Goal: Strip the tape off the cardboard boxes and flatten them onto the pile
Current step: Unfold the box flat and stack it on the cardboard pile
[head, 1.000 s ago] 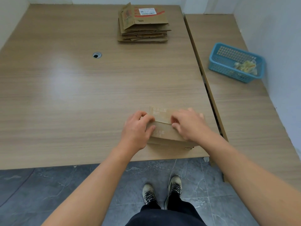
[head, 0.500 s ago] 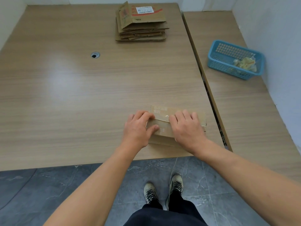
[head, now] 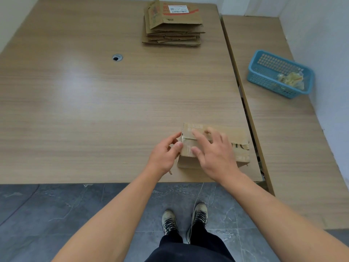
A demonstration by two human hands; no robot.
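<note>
In the head view, we are looking down on a closed cardboard box point(head: 238, 138) sitting at the near right corner of the wooden table point(head: 94, 103), just beside the gap to a second table point(head: 294, 152). We are judging this as the tape-stripping step. The box is not yet opened or flattened, and a glossy strip of tape point(head: 186, 138) is running along its top seam and down over the left end.

The left hand point(head: 166, 154) is resting against that left end with its fingers loosely curled and the thumb touching the taped edge. We are unable to tell whether it is pinching the tape's end. The right hand point(head: 215, 156) is hovering over the lid with its fingers spread, and it is blurred.

The next move, as we are reading it, is calling for a fingernail under the tape end while the other palm is holding the lid down. The board is looking matte, brown and creased, with faint print on it, and the tape is looking thin and likely to tear.

The pile point(head: 172, 25) of flattened boxes is lying well apart at the far edge. A blue perforated plastic basket point(head: 268, 85) on the second table is holding crumpled tape scraps point(head: 291, 78).
</note>
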